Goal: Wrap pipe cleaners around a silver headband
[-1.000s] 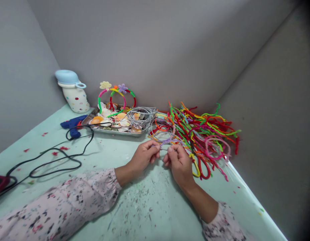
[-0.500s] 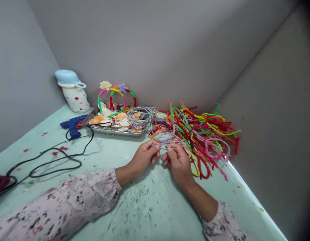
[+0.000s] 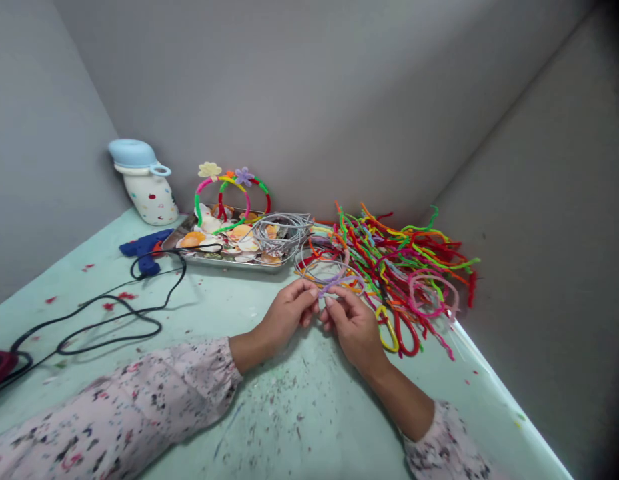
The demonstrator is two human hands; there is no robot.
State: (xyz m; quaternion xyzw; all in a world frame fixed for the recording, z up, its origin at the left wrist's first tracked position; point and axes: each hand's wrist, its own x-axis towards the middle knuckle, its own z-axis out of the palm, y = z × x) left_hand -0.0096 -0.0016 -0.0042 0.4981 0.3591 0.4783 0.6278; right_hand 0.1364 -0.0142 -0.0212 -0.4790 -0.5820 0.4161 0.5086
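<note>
The left hand and right hand are both pinched on a lilac fuzzy strand, fingertips close together; it curves away just beyond them. Right of the grip lie scissors, then a pile of coloured fuzzy sticks. Beyond it, leftward, sits a metal tray.

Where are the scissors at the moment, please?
In the head view, the scissors lie just right of the right hand, at the near edge of the pipe-cleaner pile.
</note>
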